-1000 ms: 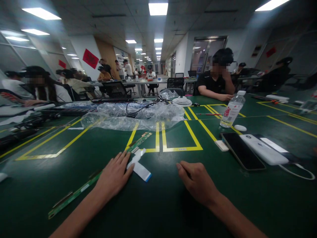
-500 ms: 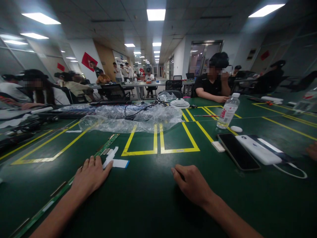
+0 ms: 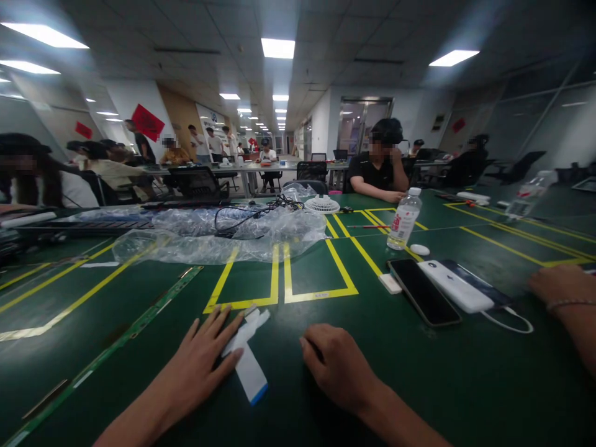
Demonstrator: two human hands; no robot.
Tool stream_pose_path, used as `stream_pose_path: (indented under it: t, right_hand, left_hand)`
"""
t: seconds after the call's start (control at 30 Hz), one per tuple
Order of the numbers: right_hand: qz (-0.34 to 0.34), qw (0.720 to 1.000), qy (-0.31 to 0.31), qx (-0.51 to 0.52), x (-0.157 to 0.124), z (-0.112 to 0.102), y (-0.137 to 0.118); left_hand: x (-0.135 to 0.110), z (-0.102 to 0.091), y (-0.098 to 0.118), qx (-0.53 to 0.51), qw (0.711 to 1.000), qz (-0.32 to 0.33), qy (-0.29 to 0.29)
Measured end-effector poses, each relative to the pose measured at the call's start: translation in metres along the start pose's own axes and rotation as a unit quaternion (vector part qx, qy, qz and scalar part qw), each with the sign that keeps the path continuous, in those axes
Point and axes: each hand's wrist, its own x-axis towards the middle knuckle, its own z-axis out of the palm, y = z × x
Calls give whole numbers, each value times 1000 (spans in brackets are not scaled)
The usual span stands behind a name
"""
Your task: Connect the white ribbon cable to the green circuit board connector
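My left hand (image 3: 200, 357) lies flat on the green table (image 3: 326, 397) with its fingers spread. Its fingertips press on a white flat ribbon cable (image 3: 246, 357) with a blue end. A long narrow green circuit strip (image 3: 121, 338) lies to the left of that hand, apart from it. My right hand (image 3: 333, 366) rests on the table beside the cable with its fingers curled under. Nothing shows inside it.
Yellow tape boxes (image 3: 316, 273) mark the table. Crumpled clear plastic (image 3: 218, 233) with a black cable lies beyond. A phone (image 3: 421, 292), a white power bank (image 3: 456, 285), a water bottle (image 3: 404, 218) and a small fan (image 3: 322, 203) stand right. Another person's hand (image 3: 559, 285) rests at the far right. People sit around.
My left hand has come off the green strip and moved right onto the white ribbon cable, which now lies separate from the strip. Another person's hand has come further in at the right.
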Motion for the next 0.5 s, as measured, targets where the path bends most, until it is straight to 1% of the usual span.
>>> stream_pose_path:
  t: [0.07, 0.13, 0.2, 0.27, 0.3, 0.37, 0.43, 0.5]
  right_hand:
    - [-21, 1000, 4, 4, -1, 2, -4]
    - [-50, 999, 0, 4, -4, 4, -8]
    - [-76, 997, -16, 0, -6, 8, -12]
    - [-92, 995, -40, -7, -9, 11, -14]
    - [-97, 994, -53, -11, -10, 12, -15]
    - [-98, 992, -74, -15, -11, 12, -15]
    - [-96, 991, -88, -15, -10, 11, -14]
    - [-94, 991, -95, -17, -10, 10, -13]
  left_hand:
    - [1, -1, 30, -1, 997, 74, 4]
    - [2, -5, 54, -1, 991, 133, -4]
    - [2, -8, 66, 0, 986, 164, -11]
    - [2, -9, 65, 1, 987, 163, -5]
    - [3, -9, 59, 3, 988, 152, 3]
    - [5, -7, 38, 11, 994, 107, 25]
    - [6, -5, 5, 31, 998, 34, 51]
    - [3, -1, -36, 55, 995, -54, 69]
